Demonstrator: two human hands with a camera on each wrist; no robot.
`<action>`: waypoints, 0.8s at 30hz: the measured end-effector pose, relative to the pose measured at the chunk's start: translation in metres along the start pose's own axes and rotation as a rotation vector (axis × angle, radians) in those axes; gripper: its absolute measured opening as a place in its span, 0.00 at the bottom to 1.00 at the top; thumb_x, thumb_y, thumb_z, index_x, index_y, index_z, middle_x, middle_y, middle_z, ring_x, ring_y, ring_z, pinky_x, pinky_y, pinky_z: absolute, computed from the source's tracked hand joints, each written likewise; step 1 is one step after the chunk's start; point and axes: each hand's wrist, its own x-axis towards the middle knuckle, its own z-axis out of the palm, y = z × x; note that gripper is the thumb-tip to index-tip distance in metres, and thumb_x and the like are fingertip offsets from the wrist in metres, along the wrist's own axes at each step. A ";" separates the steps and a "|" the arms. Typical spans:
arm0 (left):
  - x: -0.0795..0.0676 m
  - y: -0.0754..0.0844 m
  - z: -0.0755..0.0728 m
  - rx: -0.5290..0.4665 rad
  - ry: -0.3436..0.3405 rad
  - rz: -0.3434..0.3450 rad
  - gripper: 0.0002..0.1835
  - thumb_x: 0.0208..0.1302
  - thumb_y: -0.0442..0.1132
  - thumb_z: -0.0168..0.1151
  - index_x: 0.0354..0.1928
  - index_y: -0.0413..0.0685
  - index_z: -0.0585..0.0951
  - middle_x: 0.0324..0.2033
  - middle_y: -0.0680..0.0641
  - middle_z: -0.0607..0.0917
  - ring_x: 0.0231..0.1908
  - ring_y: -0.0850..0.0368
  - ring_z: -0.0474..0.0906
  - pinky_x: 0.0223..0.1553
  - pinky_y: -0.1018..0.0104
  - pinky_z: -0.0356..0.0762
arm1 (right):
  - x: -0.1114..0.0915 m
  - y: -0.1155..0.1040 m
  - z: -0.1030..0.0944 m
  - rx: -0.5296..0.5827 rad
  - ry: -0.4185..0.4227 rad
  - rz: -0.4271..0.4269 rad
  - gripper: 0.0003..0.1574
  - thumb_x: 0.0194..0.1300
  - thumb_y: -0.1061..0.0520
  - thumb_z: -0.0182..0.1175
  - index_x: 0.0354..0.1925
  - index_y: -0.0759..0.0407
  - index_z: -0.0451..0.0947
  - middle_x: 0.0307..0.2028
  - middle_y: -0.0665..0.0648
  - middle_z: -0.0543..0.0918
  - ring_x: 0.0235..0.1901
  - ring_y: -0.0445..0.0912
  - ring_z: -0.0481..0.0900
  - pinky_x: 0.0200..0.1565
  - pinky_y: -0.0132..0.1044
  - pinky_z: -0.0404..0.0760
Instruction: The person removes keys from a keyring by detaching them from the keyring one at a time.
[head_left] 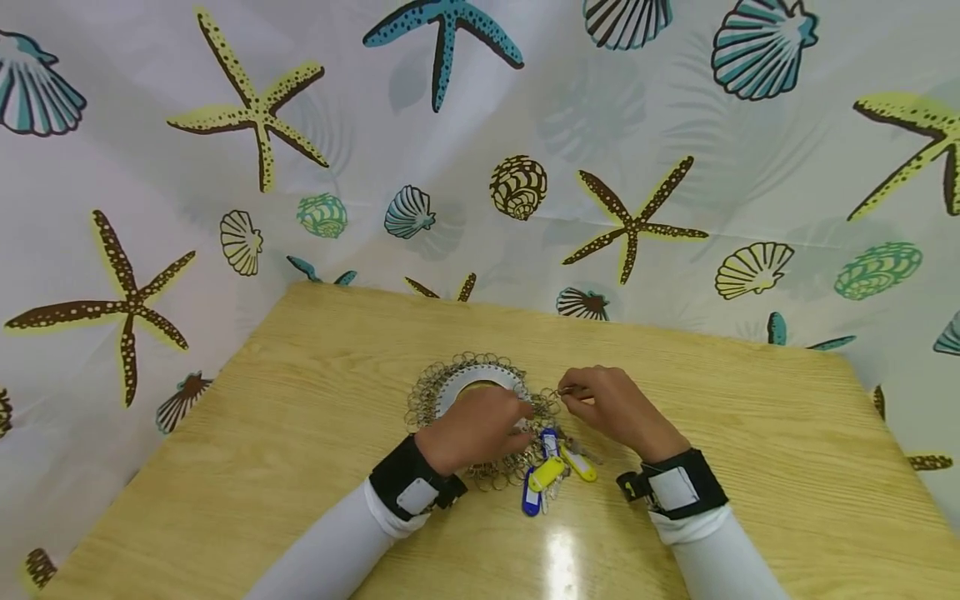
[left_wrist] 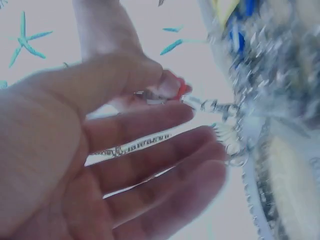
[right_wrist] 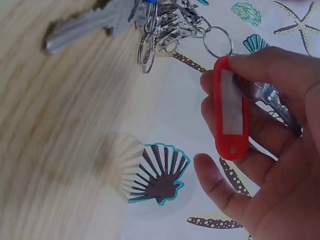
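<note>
My right hand (head_left: 611,408) pinches a red key tag (right_wrist: 232,107) with a white label, between thumb and fingers. A key (right_wrist: 277,102) lies against those fingers, and a split ring (right_wrist: 218,42) stands out beyond the tag's top end. In the left wrist view the red tag (left_wrist: 181,90) shows behind my left hand (left_wrist: 150,145), whose fingers are extended. From the head, that left hand (head_left: 483,425) is over the round holder (head_left: 442,396), its fingertips beside the clips and rings at the right rim. Metal clips (right_wrist: 182,27) hang close to the held ring.
Blue and yellow key tags lie with keys at the holder's lower right, among them a blue tag (head_left: 532,492) and a yellow tag (head_left: 546,474). Many rings circle the holder's rim. The wooden table (head_left: 300,400) ends at a curtain (head_left: 450,250) with shells and starfish.
</note>
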 end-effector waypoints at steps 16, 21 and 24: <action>0.042 -0.016 0.022 -0.270 0.015 -0.180 0.12 0.60 0.47 0.67 0.43 0.51 0.87 0.34 0.53 0.86 0.29 0.64 0.78 0.29 0.71 0.75 | 0.000 -0.002 0.006 0.060 -0.002 -0.059 0.07 0.64 0.62 0.63 0.41 0.59 0.84 0.38 0.54 0.86 0.35 0.45 0.86 0.38 0.37 0.85; 0.045 -0.021 0.026 -0.361 0.055 -0.139 0.13 0.60 0.45 0.68 0.45 0.52 0.84 0.37 0.53 0.86 0.33 0.64 0.79 0.33 0.71 0.77 | 0.000 -0.002 0.001 0.059 0.015 -0.092 0.07 0.62 0.63 0.64 0.41 0.59 0.83 0.38 0.54 0.85 0.36 0.45 0.85 0.38 0.37 0.84; 0.047 -0.025 0.027 -0.450 0.037 -0.110 0.11 0.61 0.43 0.67 0.44 0.51 0.85 0.36 0.54 0.86 0.34 0.65 0.80 0.34 0.72 0.78 | -0.001 -0.002 -0.002 0.060 0.022 -0.099 0.07 0.62 0.63 0.64 0.40 0.59 0.83 0.37 0.54 0.85 0.36 0.46 0.85 0.38 0.37 0.84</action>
